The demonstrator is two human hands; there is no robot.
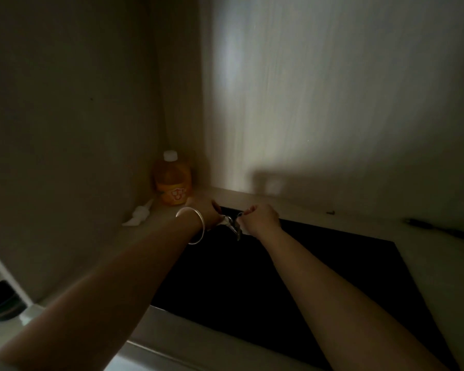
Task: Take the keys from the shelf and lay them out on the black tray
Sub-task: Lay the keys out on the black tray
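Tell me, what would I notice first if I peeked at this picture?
Probably the two hands meeting in the middle: the left hand, with a shiny bracelet on its wrist, and the right hand hold a bunch of keys between them above the far edge of the black tray. Next, the bright orange bottle in the back left corner.

Back in the corner, an orange drink bottle [172, 180] with a white cap is standing upright, its label facing out, tucked where the two walls meet. Just to its left, a crumpled white wrapper [139, 216] is lying against the left wall [65, 116]. The right wall [332, 89] is catching a soft patch of light. Far right, a thin dark object [439, 230] is lying flat; too dim to identify. Low at the left edge, something dark and rounded [2, 299] is sitting in shadow.
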